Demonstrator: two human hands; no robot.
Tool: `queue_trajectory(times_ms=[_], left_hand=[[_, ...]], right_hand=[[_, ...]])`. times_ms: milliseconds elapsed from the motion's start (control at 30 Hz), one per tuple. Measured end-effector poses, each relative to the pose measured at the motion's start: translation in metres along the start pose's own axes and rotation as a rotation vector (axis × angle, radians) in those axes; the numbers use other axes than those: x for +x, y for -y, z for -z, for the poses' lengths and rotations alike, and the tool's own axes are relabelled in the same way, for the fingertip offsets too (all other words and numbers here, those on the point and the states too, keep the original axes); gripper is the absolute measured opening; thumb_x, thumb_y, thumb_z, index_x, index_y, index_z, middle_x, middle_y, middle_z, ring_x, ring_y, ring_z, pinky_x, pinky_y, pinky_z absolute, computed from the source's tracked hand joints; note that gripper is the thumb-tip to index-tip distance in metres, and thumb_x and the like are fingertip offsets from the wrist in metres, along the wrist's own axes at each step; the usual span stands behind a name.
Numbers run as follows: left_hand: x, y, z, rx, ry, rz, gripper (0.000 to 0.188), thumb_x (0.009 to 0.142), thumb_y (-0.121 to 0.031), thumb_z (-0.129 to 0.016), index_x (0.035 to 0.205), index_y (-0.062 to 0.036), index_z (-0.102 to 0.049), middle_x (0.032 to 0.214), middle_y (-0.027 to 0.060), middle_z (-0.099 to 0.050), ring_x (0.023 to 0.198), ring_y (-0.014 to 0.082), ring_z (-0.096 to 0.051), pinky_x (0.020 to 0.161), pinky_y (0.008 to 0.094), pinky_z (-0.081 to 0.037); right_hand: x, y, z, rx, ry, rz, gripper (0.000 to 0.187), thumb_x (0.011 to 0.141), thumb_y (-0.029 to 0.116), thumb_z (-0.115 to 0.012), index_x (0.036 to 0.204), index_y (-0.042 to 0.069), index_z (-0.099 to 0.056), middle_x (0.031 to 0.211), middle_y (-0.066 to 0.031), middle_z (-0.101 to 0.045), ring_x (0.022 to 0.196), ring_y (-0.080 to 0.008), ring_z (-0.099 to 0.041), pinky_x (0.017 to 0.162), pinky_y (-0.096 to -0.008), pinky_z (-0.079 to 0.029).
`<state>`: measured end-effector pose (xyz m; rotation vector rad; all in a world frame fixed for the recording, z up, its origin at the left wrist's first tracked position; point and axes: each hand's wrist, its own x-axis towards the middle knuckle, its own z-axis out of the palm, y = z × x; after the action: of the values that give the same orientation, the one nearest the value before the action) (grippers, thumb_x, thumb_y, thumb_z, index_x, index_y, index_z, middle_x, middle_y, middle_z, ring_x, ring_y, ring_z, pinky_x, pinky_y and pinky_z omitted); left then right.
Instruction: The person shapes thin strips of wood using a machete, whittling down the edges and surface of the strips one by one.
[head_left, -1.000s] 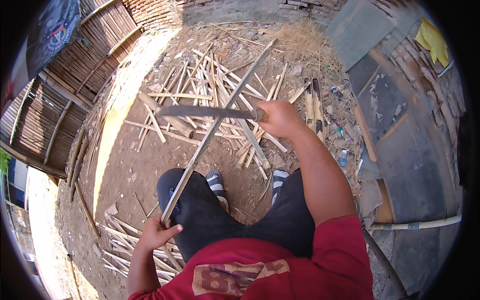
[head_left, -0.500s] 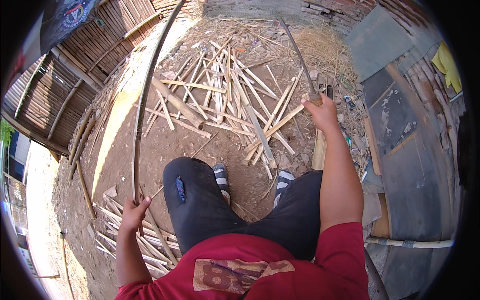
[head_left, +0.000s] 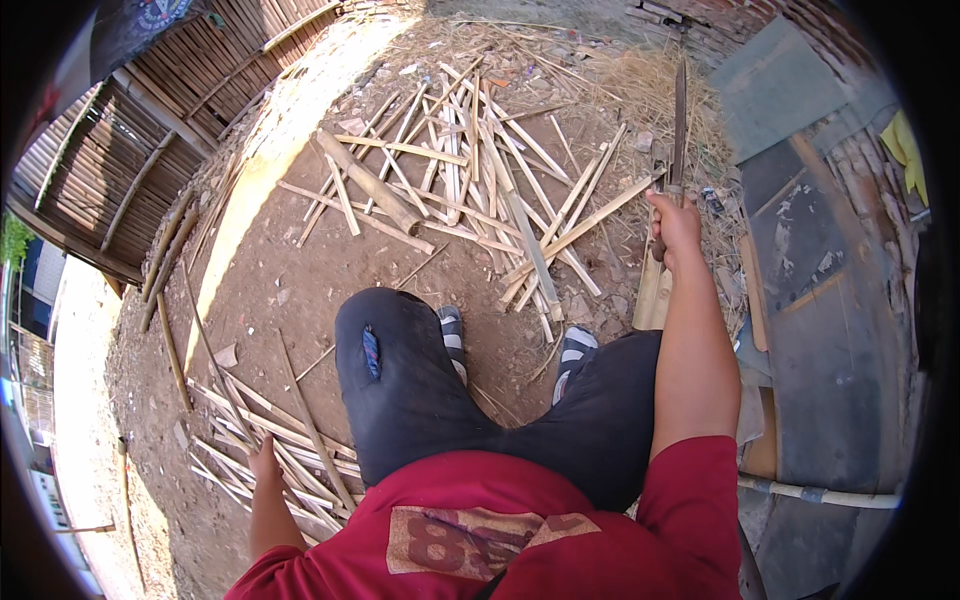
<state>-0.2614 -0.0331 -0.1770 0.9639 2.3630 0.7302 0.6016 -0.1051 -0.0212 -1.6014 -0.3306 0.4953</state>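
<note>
My right hand is closed round the handle of a machete, whose dark blade points away from me. Low on the left, my left hand is at the near end of a long thin bamboo strip and seems closed on it; the fingers are partly hidden. That strip slants away to the left over a pile of split bamboo strips beside my knee. Ahead of my feet lies a larger loose heap of pale bamboo strips. A thick round piece of bamboo rests at its left side.
Wider bamboo lies by my right knee. Dark boards and a grey-green sheet line the right side. A slatted bamboo wall stands at left, with poles near it. Dry straw lies at the back right.
My left hand has moved down with the bamboo strip, which has swung from upright to low over the left pile. My right hand shifted right, and the machete blade turned to point straighter away.
</note>
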Motion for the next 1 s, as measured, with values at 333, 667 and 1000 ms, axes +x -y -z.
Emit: queue_trajectory(times_ms=[333,667,1000], left_hand=[[-0.017,0.016,-0.038,0.268,0.185,-0.187,0.096,0.082,-0.049,-0.082,0.152,0.0016,-0.039,0.146,0.0274,-0.05,0.138,0.0425,-0.047,0.115,0.0468,-0.039],[-0.153,-0.295,-0.099,-0.609,0.444,-0.923,0.029,0.102,-0.017,-0.067,0.126,-0.0014,-0.06,0.111,0.0066,-0.068,0.095,0.014,-0.067,0.082,0.0282,-0.052],[-0.328,-0.512,-0.279,0.258,1.046,-1.184,0.046,0.096,-0.041,-0.072,0.115,0.0002,-0.068,0.098,0.0089,-0.071,0.087,0.0145,-0.068,0.076,0.0311,-0.054]], right_hand=[[-0.012,0.003,0.009,0.075,0.015,0.0,0.023,0.089,0.019,-0.078,0.093,0.009,-0.058,0.07,0.0033,-0.053,0.052,-0.008,-0.046,0.048,-0.0251,-0.037],[-0.02,0.01,0.023,0.04,0.022,0.033,0.024,0.088,0.022,-0.078,0.097,0.005,-0.062,0.073,0.0024,-0.054,0.055,-0.0075,-0.047,0.05,-0.0251,-0.037],[-0.018,0.022,0.033,0.075,0.029,0.064,0.026,0.087,0.023,-0.08,0.093,0.007,-0.06,0.07,0.0025,-0.053,0.055,-0.0078,-0.048,0.052,-0.0249,-0.038]])
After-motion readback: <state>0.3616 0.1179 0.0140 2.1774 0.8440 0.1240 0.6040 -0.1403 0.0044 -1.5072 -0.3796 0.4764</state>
